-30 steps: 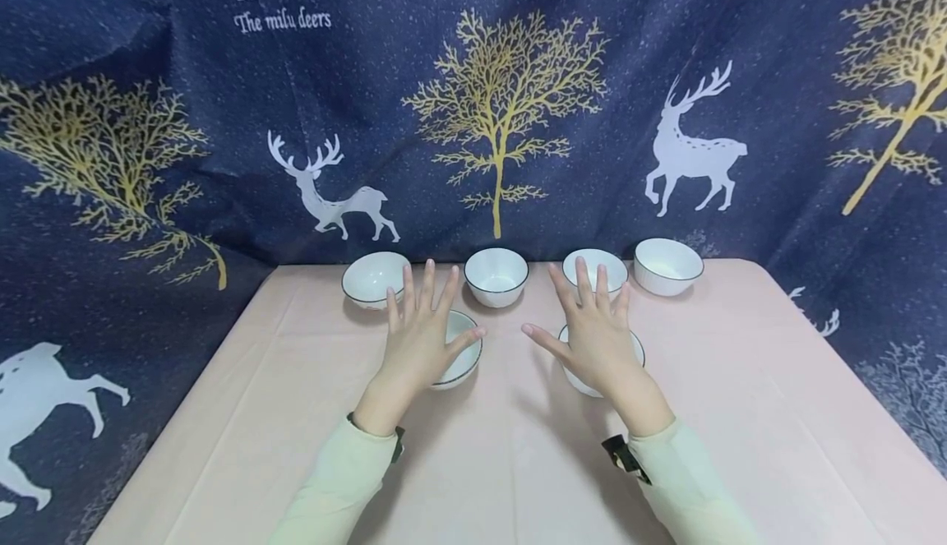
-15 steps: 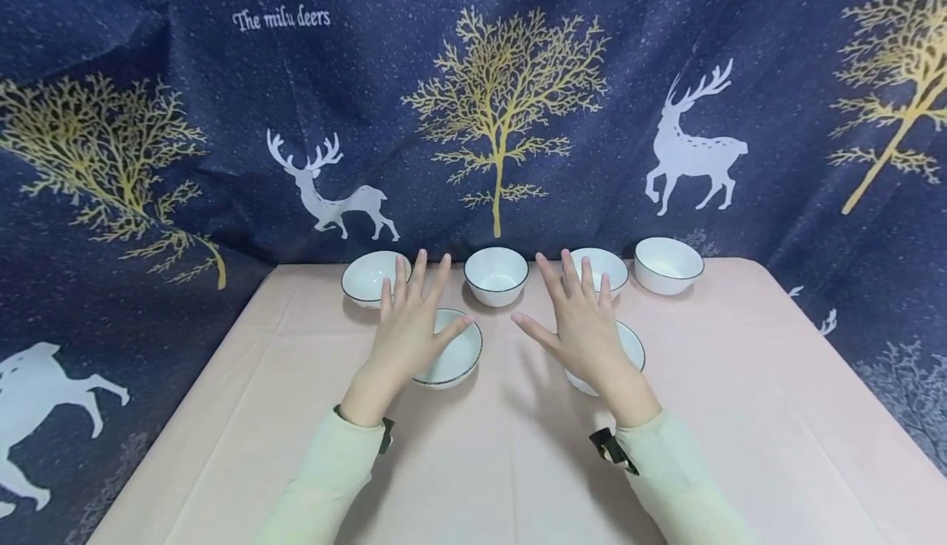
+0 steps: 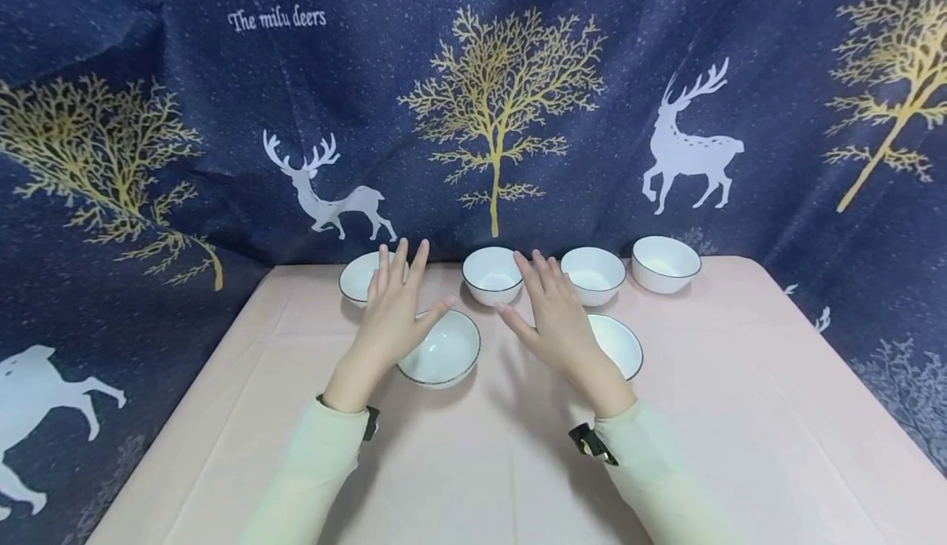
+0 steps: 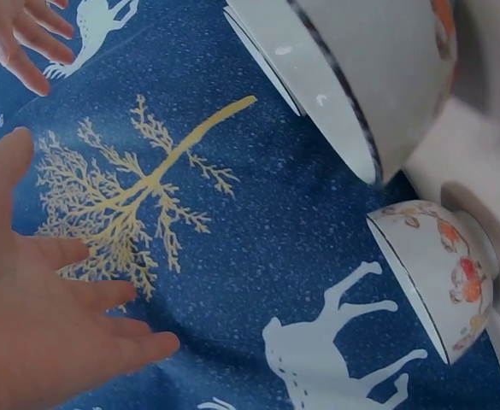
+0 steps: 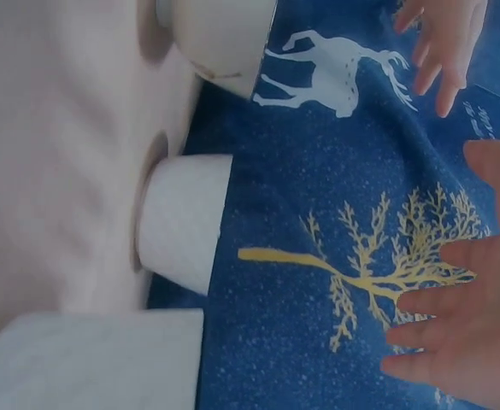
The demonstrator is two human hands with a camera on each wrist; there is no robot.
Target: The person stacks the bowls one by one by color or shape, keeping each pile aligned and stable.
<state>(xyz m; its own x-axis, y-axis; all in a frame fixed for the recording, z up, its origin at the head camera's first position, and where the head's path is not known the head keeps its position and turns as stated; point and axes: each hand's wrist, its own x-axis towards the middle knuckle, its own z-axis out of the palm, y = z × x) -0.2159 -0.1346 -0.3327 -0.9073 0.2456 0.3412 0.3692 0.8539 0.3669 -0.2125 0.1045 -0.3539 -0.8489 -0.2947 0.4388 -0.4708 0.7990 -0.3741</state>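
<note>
My left hand (image 3: 388, 315) hovers with fingers spread over the front left bowl (image 3: 450, 352), covering its left side. Behind its fingers the back left bowl (image 3: 357, 278) shows in part. Fingers extended, my right hand (image 3: 558, 323) hangs in the air beside the front right bowl (image 3: 621, 346), hiding that bowl's left side. Its fingertips overlap the edge of the back middle bowl (image 3: 491, 272) in the head view. Neither hand holds anything. In the left wrist view, a white bowl (image 4: 446, 265) carries orange flowers. The right wrist view has a ribbed white bowl (image 5: 185, 222).
Two more white, dark-rimmed bowls stand at the back right: one bowl (image 3: 593, 274) nearer the middle, the other bowl (image 3: 666, 264) farther right. A pale pink cloth (image 3: 473, 479) covers the table. Behind it hangs a dark blue curtain (image 3: 414, 52) with deer and trees.
Both hands have drifted left and slightly away from the person, fingers still extended. More of the two front bowls and the back bowl right of the middle now shows. The bowls have stayed put.
</note>
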